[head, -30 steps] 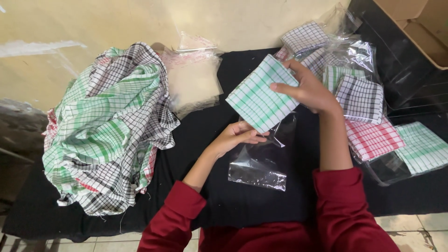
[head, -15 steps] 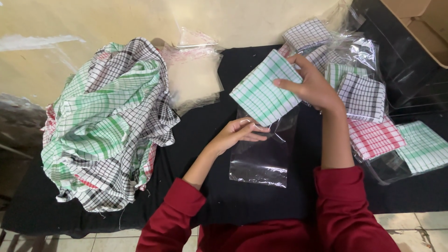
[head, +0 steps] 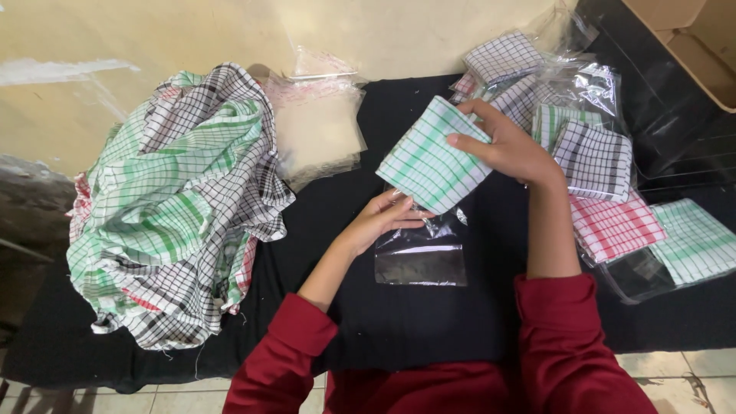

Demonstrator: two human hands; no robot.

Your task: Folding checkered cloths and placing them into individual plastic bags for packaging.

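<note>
The right hand (head: pixel 510 146) holds a folded green-and-white checked cloth (head: pixel 433 165) raised above the black table covering (head: pixel 399 322), fingers closed over its right edge with the thumb on the upper face; the cloth sits tilted, one corner pointing toward the wall. The left hand (head: pixel 383 218) lies just beneath the cloth's lower edge, fingers curled at the mouth of a clear flat plastic bag (head: pixel 422 257); whether the fingers actually pinch the film cannot be told. The bag lies on the black covering directly below the cloth and appears to hold nothing. To the right, a heap of clear plastic bags already filled with folded checked cloths (head: pixel 590 157) holds black-and-white, green and red pieces, one cloth per bag as far as can be seen; a red-checked packet (head: pixel 613 226) and a pale green-checked packet (head: pixel 698 241) lie nearest the right forearm. Behind the left hand, against the cream wall (head: pixel 230 31), rests a stack of unfilled clear plastic bags (head: pixel 318 130). At far left a large loose pile of unfolded checked cloths (head: pixel 176 199), green, black and some red, covers that end of the table. A corner of a brown cardboard box (head: pixel 701 38) shows top right. Both sleeves are dark red.
</note>
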